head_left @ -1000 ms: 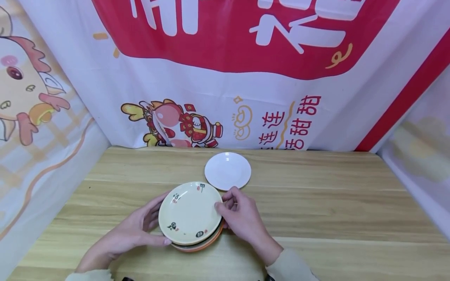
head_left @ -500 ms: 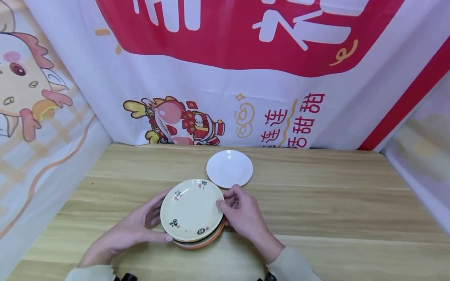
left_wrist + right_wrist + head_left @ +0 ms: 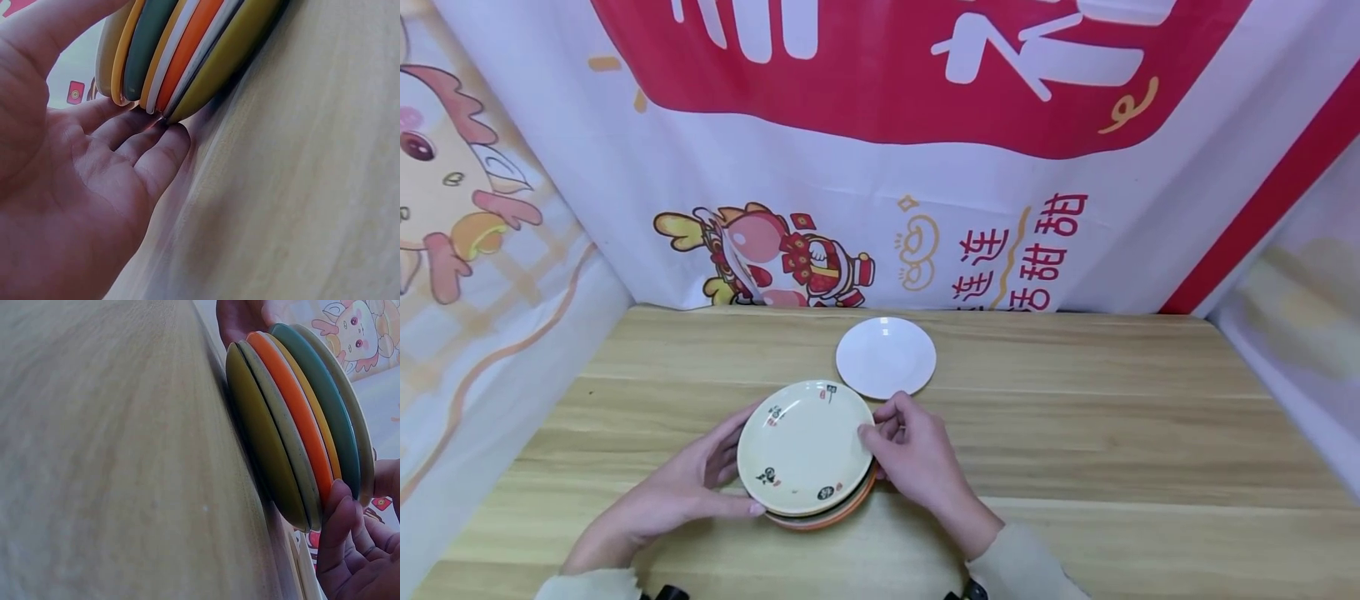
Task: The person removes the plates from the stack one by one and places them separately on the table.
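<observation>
A stack of several plates (image 3: 805,446) stands on the wooden table, a cream plate with small dark and red motifs on top. In both wrist views, its side shows green, yellow, orange, white and olive rims (image 3: 269,437). My left hand (image 3: 681,487) holds the stack's left side, its thumb at the front rim and its fingers (image 3: 159,162) against the lower plates. At the right side, my right hand (image 3: 917,454) grips the stack with the thumb over the cream rim and fingers (image 3: 340,525) against the edges below. The undersides are hidden.
Just behind the stack lies a white plate (image 3: 886,358) on the wooden table (image 3: 1112,433). A printed cloth (image 3: 880,192) hangs along the table's back edge, with further cloth at the left and right sides.
</observation>
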The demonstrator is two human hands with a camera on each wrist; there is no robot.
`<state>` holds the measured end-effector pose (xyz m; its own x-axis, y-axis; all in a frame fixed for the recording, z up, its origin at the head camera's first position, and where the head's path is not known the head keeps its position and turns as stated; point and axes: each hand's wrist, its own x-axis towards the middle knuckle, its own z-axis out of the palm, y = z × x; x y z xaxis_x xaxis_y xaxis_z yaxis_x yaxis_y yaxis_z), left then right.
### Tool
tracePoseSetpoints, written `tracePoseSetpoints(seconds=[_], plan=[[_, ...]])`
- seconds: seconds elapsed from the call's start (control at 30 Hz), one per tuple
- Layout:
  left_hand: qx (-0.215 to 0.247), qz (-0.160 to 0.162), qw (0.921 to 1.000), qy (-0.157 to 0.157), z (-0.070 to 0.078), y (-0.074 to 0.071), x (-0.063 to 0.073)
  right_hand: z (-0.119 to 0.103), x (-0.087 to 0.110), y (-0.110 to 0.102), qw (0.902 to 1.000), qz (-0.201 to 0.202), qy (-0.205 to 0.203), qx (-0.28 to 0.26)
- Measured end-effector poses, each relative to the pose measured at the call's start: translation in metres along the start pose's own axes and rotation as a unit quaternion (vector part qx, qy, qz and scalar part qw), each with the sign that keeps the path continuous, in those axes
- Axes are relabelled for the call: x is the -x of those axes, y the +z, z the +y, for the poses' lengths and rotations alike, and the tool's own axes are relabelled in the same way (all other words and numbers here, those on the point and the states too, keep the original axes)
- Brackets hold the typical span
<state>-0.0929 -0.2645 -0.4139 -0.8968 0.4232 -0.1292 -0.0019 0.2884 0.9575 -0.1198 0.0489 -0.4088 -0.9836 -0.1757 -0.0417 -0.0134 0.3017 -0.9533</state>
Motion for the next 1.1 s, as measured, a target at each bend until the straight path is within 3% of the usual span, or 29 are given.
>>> tracePoseSetpoints(seconds=[0.57, 1.1], plan=[[-0.004, 0.005, 0.9999, -0.014, 0.0031, 0.002, 0.0017, -0.0008, 0.0007, 0.0004, 1.0, 0.0, -0.008, 0.002], [-0.002, 0.0, 1.0, -0.004, 0.0013, 0.0019, 0.0021, 0.0016, -0.0007, 0.0008, 0.9994, 0.005, -0.03, 0.013]])
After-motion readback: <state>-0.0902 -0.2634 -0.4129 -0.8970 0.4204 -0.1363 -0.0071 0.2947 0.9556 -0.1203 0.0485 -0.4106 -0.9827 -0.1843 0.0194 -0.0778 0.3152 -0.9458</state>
